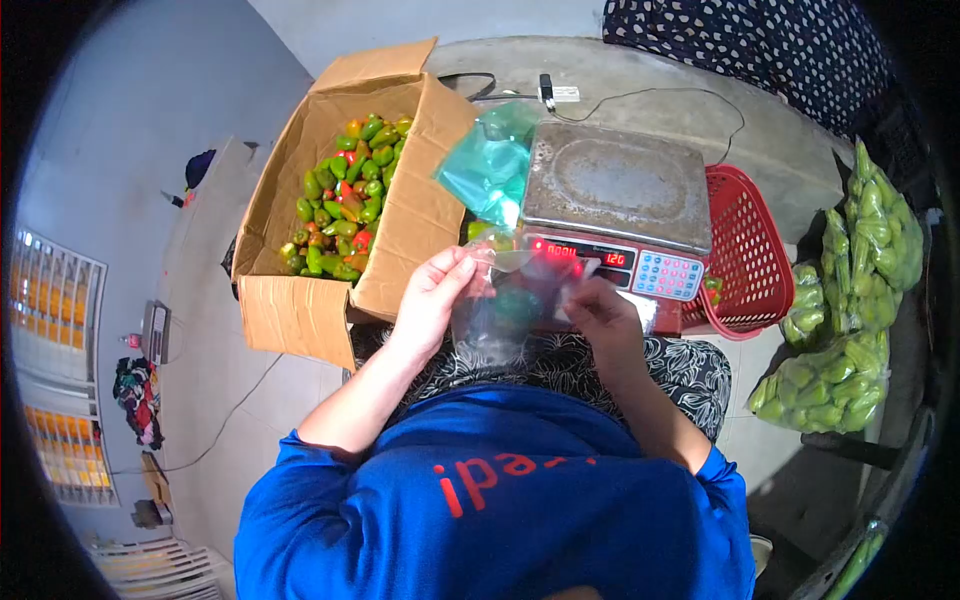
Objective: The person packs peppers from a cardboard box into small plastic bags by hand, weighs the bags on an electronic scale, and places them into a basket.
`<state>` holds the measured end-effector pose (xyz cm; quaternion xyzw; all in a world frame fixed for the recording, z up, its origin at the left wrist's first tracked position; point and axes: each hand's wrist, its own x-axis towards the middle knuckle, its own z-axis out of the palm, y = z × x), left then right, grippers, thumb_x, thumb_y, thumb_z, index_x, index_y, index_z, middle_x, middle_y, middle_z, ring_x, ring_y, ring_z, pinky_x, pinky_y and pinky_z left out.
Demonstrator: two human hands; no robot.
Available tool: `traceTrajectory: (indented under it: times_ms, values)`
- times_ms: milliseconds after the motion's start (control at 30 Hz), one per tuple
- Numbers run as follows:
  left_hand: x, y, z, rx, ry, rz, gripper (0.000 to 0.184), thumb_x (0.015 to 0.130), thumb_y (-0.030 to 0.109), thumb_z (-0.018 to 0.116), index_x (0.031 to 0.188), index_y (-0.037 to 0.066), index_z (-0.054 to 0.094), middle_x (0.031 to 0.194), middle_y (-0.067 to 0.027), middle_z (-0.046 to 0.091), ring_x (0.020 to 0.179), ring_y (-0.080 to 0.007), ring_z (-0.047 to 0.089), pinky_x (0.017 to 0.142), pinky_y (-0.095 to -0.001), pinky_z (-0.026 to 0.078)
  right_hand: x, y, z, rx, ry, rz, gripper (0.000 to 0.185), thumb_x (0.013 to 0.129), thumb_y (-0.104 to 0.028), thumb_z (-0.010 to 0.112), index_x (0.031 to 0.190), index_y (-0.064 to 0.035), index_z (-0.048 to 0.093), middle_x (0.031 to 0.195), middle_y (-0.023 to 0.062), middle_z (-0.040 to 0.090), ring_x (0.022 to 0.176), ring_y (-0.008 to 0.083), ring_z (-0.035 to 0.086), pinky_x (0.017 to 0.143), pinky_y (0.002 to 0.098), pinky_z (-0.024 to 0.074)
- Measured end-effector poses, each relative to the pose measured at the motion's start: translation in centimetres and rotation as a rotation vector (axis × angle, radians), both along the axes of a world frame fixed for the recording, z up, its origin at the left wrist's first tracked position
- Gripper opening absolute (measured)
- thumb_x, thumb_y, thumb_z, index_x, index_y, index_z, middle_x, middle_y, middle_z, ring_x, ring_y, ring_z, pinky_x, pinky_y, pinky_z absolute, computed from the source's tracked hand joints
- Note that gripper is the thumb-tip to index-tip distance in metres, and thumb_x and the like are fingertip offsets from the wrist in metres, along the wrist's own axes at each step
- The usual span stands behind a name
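Left hand [432,293]: thumb and forefinger pinched together on an edge of the clear bag, the other fingers curled in.
Right hand [608,318]: fingers partly curled by the bag's opposite side; blurred, so I cannot tell whether they grip the film.
Clear bag [490,325]: between the hands, in front of the scale's lower edge; taken as clock centre, twelve toward the far side, it has the left hand at ten and the right at three.
Step in hand: probably parting or straightening the bag's mouth.
Next move calls for: likely a sure hold on both film edges, with the mouth spread apart.
Scale [615,185]: one to two o'clock; its front panel lies close to the right hand's fingers, so a low sweep forward could brush the keys.
Carton [425,220]: ten to eleven o'clock, holding green and red peppers [345,205]; its near wall limits the left hand's outward travel.
Green bag [490,160]: twelve o'clock, between carton and scale, narrowing that lane.
Red basket [750,250]: between two and three, rim just beside the scale.
Filled bags [830,385]: around three, well beyond the right hand.
Room: mostly upward, and back over the patterned lap cloth [690,380] toward six.
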<state>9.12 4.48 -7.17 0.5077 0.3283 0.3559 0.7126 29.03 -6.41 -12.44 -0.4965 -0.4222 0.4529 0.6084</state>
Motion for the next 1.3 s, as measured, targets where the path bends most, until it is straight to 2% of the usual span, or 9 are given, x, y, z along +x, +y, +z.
traceTrajectory:
  times_ms: [100,267,500,733,833,967,1167,1267,1300]
  values:
    - [0.1,1.0,-2.0,0.094,0.112,-0.003,0.018,0.093,0.023,0.054,0.085,0.008,0.057,0.077,0.0010,0.059,0.070,-0.0072,0.053,0.070,-0.0219,0.044,0.9,-0.1,-0.2,-0.068,-0.101,-0.041,0.005,0.086,-0.008,0.061,0.084,-0.0035,0.059,0.076,-0.0013,0.054,0.073,0.0053,0.049,0.066,0.0198,0.0376]
    - [0.3,1.3,-3.5,0.149,0.177,0.015,0.018,0.093,0.023,0.054,0.083,0.009,0.059,0.074,0.0031,0.059,0.066,-0.0048,0.050,0.063,-0.0194,0.040,1.1,0.2,-0.6,-0.099,-0.186,-0.182,0.019,0.090,-0.015,0.058,0.075,-0.0029,0.056,0.066,-0.0020,0.051,0.065,0.0057,0.046,0.061,0.0220,0.0372]
    - [0.3,0.1,-2.6,0.159,0.246,0.007,0.015,0.092,0.023,0.056,0.084,0.010,0.059,0.072,0.0058,0.058,0.054,-0.0010,0.044,0.045,-0.0153,0.031,1.9,0.7,-2.2,-0.142,-0.041,-0.177,0.020,0.090,-0.016,0.058,0.076,-0.0022,0.057,0.069,-0.0004,0.055,0.065,0.0074,0.048,0.063,0.0234,0.0403]
    - [0.1,0.8,-4.1,0.341,0.160,0.112,0.015,0.092,0.021,0.057,0.082,0.009,0.058,0.070,0.0052,0.057,0.052,-0.0002,0.042,0.043,-0.0165,0.031,1.8,1.0,-3.1,-0.166,0.060,-0.148,0.021,0.090,-0.019,0.058,0.077,-0.0031,0.058,0.070,-0.0014,0.054,0.067,0.0069,0.048,0.064,0.0221,0.0392]
    - [-0.3,0.3,-3.2,0.130,0.233,0.064,0.012,0.090,0.013,0.058,0.084,0.003,0.060,0.077,0.0005,0.060,0.072,-0.0055,0.053,0.070,-0.0204,0.042,2.9,0.7,-4.6,-0.212,0.097,-0.093,0.015,0.089,-0.016,0.060,0.080,-0.0036,0.060,0.074,-0.0010,0.056,0.071,0.0073,0.049,0.068,0.0221,0.0402]
    - [-0.2,0.4,-3.6,0.141,0.223,0.073,0.014,0.091,0.014,0.057,0.081,0.004,0.058,0.075,0.0018,0.058,0.069,-0.0052,0.050,0.068,-0.0198,0.040,1.7,1.2,-1.9,-0.197,0.264,-0.121,0.014,0.088,-0.015,0.061,0.079,-0.0046,0.059,0.073,-0.0020,0.054,0.071,0.0069,0.048,0.068,0.0220,0.0393]
    - [-0.2,0.3,-3.6,0.143,0.257,0.075,0.017,0.092,0.016,0.056,0.080,0.004,0.058,0.072,0.0026,0.056,0.070,-0.0053,0.050,0.069,-0.0210,0.040,2.6,0.9,-4.5,-0.181,-0.024,0.011,0.017,0.089,-0.019,0.060,0.087,-0.0032,0.062,0.075,-0.0016,0.058,0.070,0.0065,0.050,0.066,0.0208,0.0403]
    - [-0.1,0.2,-3.8,0.115,0.270,0.075,0.017,0.092,0.017,0.056,0.080,0.004,0.058,0.073,0.0021,0.056,0.071,-0.0058,0.050,0.070,-0.0216,0.040,2.4,0.7,-2.1,-0.368,0.004,-0.049,0.012,0.088,-0.012,0.058,0.079,-0.0036,0.058,0.076,0.0002,0.057,0.073,0.0080,0.051,0.070,0.0218,0.0399]
    - [0.0,0.1,-3.6,0.124,0.260,0.083,0.017,0.091,0.017,0.056,0.080,0.004,0.058,0.073,0.0021,0.056,0.071,-0.0058,0.049,0.070,-0.0215,0.040,2.2,0.8,-2.2,-0.304,0.043,-0.057,0.014,0.089,-0.014,0.058,0.080,-0.0033,0.059,0.075,-0.0007,0.056,0.072,0.0074,0.050,0.069,0.0217,0.0400]
